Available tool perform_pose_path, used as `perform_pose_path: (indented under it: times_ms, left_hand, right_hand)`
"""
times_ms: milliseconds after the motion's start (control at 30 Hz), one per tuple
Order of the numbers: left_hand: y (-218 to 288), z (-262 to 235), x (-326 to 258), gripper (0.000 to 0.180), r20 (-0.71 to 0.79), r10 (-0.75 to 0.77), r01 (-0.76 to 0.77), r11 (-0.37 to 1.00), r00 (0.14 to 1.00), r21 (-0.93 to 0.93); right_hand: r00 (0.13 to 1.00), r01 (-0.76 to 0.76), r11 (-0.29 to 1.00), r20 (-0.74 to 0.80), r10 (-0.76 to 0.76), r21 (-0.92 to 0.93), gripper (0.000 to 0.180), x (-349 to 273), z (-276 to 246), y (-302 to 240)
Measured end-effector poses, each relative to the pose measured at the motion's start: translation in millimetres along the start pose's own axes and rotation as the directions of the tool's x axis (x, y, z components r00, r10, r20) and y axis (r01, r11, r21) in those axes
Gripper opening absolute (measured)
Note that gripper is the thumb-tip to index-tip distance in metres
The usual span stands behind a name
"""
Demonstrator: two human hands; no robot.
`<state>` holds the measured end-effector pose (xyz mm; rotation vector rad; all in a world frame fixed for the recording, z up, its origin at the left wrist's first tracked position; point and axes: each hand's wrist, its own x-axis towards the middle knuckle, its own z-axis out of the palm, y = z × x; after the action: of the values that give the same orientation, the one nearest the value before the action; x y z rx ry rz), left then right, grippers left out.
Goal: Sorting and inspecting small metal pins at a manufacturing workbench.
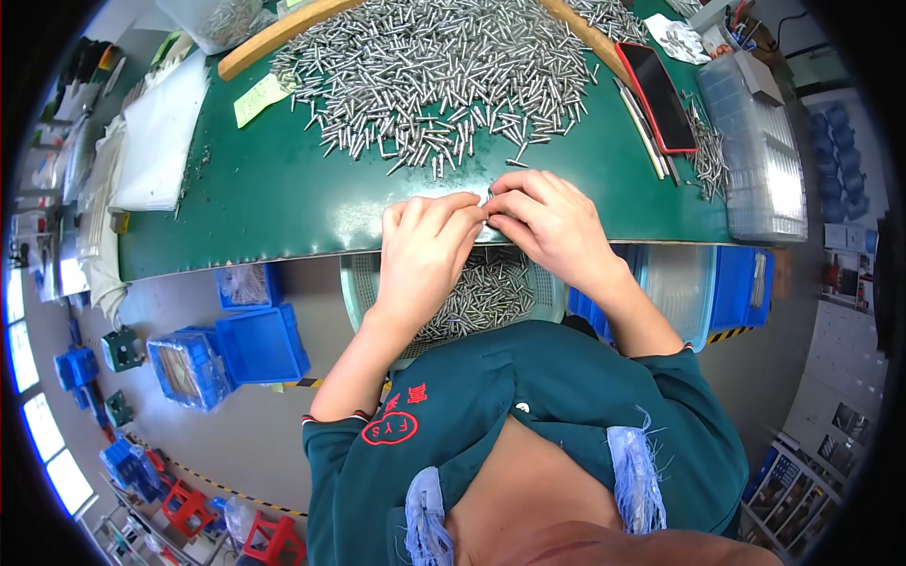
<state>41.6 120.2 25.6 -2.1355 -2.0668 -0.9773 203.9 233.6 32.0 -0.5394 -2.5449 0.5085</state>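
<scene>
My left hand (427, 247) and my right hand (555, 228) meet just above the front edge of the green table (311, 203). Both are closed, with thumbs and forefingers pinched together at one spot. A small glint shows between the fingertips, but what they hold is mostly hidden. Beyond them spreads a large heap of small silver metal pins (444, 75), and a few loose ones lie at its near side. Below my hands, under the table edge, a pale green basket (357, 294) holds many similar metal pins (491, 294).
Wooden bars (274, 40) border the heap. To the right lie a red-edged phone (656, 97), thin rods (642, 127), more pins (706, 156) and clear plastic boxes (766, 151). White sheets (165, 137) and a yellow-green note (261, 98) lie left. Blue crates (264, 344) stand on the floor.
</scene>
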Motion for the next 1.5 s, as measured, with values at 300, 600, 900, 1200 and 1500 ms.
perform_pose_path:
  times_ms: [300,600,900,1200,1500]
  left_hand:
    - [-29,-1,23,0.015,-0.093,-0.127,0.14,0.979,0.987,0.146]
    - [-40,-5,20,0.012,-0.084,-0.15,0.157,0.983,0.985,0.091]
    - [-143,-100,-13,0.027,-0.425,-0.384,0.556,0.709,0.82,0.433]
    - [-44,-62,-7,0.01,-0.155,-0.324,0.347,0.926,0.933,0.152]
    - [-3,-11,10,0.023,0.067,-0.102,0.096,0.991,0.993,0.089]
  right_hand:
    - [1.0,-0.019,1.0,0.017,0.019,0.023,0.022,2,11,-6]
    - [1.0,-0.01,0.999,-0.029,0.011,0.044,0.018,1,14,-4]
    - [0.999,-0.009,0.998,-0.044,0.012,0.057,0.022,1,14,-3]
    - [0.99,-0.14,0.985,-0.018,0.142,0.099,0.03,-7,-9,-2]
    - [0.995,-0.096,0.995,0.03,0.096,-0.01,0.026,-6,-6,-6]
